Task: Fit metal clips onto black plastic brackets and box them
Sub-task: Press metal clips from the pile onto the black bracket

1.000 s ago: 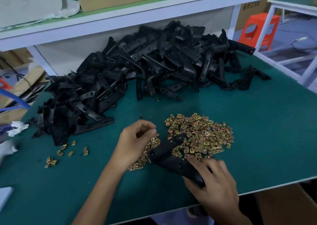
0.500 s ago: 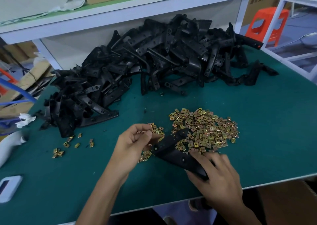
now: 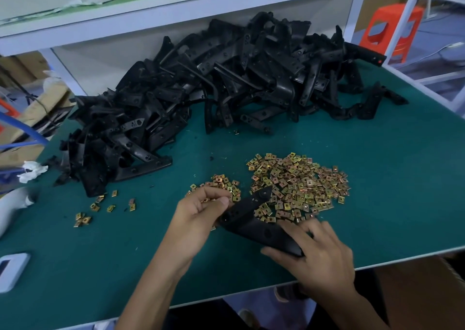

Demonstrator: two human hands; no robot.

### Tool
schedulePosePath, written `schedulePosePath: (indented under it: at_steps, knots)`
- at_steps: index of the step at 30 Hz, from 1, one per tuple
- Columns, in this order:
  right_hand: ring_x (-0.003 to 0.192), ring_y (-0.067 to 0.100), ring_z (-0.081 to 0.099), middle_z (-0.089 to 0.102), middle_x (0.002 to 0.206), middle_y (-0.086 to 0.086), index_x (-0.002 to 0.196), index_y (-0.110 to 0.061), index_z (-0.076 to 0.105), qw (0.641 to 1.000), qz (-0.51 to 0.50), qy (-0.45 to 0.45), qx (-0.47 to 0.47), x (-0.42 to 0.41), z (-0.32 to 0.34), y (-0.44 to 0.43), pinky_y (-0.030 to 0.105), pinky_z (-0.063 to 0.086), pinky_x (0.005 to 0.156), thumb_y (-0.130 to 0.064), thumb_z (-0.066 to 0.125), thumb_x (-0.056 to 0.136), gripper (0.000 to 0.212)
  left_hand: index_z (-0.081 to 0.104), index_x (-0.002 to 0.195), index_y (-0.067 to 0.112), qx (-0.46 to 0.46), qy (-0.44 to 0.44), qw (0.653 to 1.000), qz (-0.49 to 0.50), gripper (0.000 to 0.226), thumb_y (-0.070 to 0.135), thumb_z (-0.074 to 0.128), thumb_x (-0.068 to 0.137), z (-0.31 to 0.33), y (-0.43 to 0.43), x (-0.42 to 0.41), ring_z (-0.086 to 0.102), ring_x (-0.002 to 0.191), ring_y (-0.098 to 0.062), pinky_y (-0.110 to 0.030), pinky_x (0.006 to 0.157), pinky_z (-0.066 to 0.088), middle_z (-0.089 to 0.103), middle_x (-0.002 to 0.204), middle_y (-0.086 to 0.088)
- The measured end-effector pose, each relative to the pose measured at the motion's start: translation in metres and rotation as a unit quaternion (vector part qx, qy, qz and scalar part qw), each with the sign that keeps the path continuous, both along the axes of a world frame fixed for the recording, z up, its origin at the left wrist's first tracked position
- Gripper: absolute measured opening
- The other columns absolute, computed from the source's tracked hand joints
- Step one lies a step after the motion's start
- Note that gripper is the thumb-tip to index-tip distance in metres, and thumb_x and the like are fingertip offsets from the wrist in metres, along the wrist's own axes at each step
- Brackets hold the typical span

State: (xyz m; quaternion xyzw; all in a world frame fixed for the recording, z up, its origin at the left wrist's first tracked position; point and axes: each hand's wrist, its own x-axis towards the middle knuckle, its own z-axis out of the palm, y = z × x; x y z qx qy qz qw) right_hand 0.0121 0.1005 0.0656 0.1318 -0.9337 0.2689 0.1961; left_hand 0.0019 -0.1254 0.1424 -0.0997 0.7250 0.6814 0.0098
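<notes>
Head view: your right hand grips the near end of a bracket by the desk's front edge. Your left hand has thumb and fingertips pressed together at the bracket's bend; whether they pinch a clip, you cannot tell. Clips lie heaped just beyond, more brackets piled along the back edge.
</notes>
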Motion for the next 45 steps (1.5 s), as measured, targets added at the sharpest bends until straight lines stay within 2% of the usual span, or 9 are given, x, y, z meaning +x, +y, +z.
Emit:
schedulePosePath:
  at_steps: [5, 10, 18, 21, 26, 31, 36, 40, 45]
  knots:
    - [0.079, 0.013, 0.046, 0.052, 0.085, -0.012, 0.104, -0.035, 0.076, 1.000, 0.006, -0.002, 0.006, 0.001, -0.001, 0.000, 0.021, 0.022, 0.055, -0.081, 0.048, 0.081, 0.058, 0.071, 0.097, 0.010, -0.030, 0.004, 1.000, 0.008, 0.007, 0.009, 0.064, 0.096, -0.003, 0.002, 0.001, 0.056, 0.078, -0.027, -0.037, 0.080, 0.041, 0.067, 0.089, -0.035]
    - [0.078, 0.014, 0.043, 0.052, 0.084, -0.011, 0.103, -0.034, 0.075, 1.000, 0.012, -0.015, 0.008, 0.001, 0.001, 0.001, 0.014, 0.009, 0.056, -0.079, 0.049, 0.082, 0.056, 0.070, 0.096, 0.011, -0.039, 0.008, 0.999, 0.021, 0.005, 0.010, 0.066, 0.096, -0.007, 0.003, 0.000, 0.062, 0.078, -0.025, -0.038, 0.081, 0.045, 0.071, 0.087, -0.027]
    - [0.079, 0.013, 0.044, 0.055, 0.083, -0.010, 0.102, -0.033, 0.076, 1.000, 0.014, -0.018, 0.012, 0.001, 0.001, 0.001, 0.018, 0.013, 0.053, -0.079, 0.048, 0.083, 0.056, 0.072, 0.092, 0.015, -0.030, 0.021, 0.999, 0.012, 0.007, 0.010, 0.069, 0.094, -0.008, 0.000, 0.001, 0.061, 0.078, -0.028, -0.038, 0.078, 0.044, 0.070, 0.086, -0.029]
    - [0.079, 0.014, 0.045, 0.055, 0.084, -0.011, 0.102, -0.034, 0.075, 1.000, 0.007, -0.010, 0.014, 0.000, -0.001, 0.001, 0.022, 0.021, 0.055, -0.078, 0.048, 0.084, 0.055, 0.074, 0.093, 0.014, -0.014, 0.008, 0.999, 0.029, 0.007, 0.009, 0.069, 0.093, -0.011, 0.001, 0.001, 0.065, 0.085, -0.027, -0.035, 0.083, 0.048, 0.074, 0.090, -0.021]
    - [0.079, 0.014, 0.045, 0.055, 0.084, -0.011, 0.102, -0.035, 0.073, 1.000, 0.006, -0.004, 0.023, 0.000, -0.004, 0.001, 0.023, 0.023, 0.054, -0.078, 0.047, 0.085, 0.054, 0.079, 0.086, 0.018, -0.009, 0.007, 1.000, 0.026, 0.014, 0.007, 0.071, 0.091, -0.013, 0.000, 0.003, 0.068, 0.082, -0.012, -0.019, 0.075, 0.051, 0.078, 0.092, -0.006]
    - [0.076, 0.014, 0.047, 0.055, 0.082, -0.011, 0.100, -0.033, 0.074, 1.000, 0.009, 0.009, 0.027, -0.001, -0.004, 0.002, 0.024, 0.024, 0.053, -0.078, 0.047, 0.085, 0.054, 0.078, 0.090, 0.022, -0.071, 0.053, 0.996, 0.021, 0.011, 0.011, 0.076, 0.089, -0.013, 0.002, 0.006, 0.060, 0.063, 0.002, -0.011, 0.065, 0.045, 0.070, 0.065, 0.011]
    - [0.077, 0.016, 0.052, 0.056, 0.082, -0.012, 0.100, -0.034, 0.075, 1.000, 0.001, -0.002, 0.028, -0.001, -0.001, 0.001, 0.025, 0.028, 0.050, -0.079, 0.040, 0.086, 0.059, 0.066, 0.106, 0.047, -0.197, 0.049, 0.979, 0.014, 0.042, 0.036, 0.086, 0.071, -0.020, 0.004, 0.013, 0.066, 0.100, 0.001, -0.023, 0.086, 0.050, 0.073, 0.102, 0.021]
    - [0.075, 0.018, 0.055, 0.057, 0.082, -0.011, 0.100, -0.033, 0.076, 0.999, -0.003, -0.006, 0.032, -0.001, 0.001, 0.001, 0.026, 0.031, 0.048, -0.078, 0.044, 0.084, 0.056, 0.067, 0.103, 0.051, -0.188, 0.065, 0.979, 0.039, 0.043, 0.026, 0.089, 0.075, -0.026, 0.007, 0.014, 0.068, 0.097, 0.001, -0.025, 0.084, 0.051, 0.074, 0.099, 0.023]
    - [0.077, 0.014, 0.050, 0.055, 0.081, -0.013, 0.098, -0.036, 0.075, 0.999, -0.007, -0.006, 0.034, 0.000, 0.000, 0.000, 0.024, 0.029, 0.049, -0.078, 0.045, 0.084, 0.054, 0.068, 0.101, 0.053, -0.202, 0.060, 0.978, 0.011, 0.032, 0.038, 0.085, 0.078, -0.026, 0.005, 0.016, 0.066, 0.101, 0.003, -0.016, 0.083, 0.050, 0.072, 0.102, 0.026]
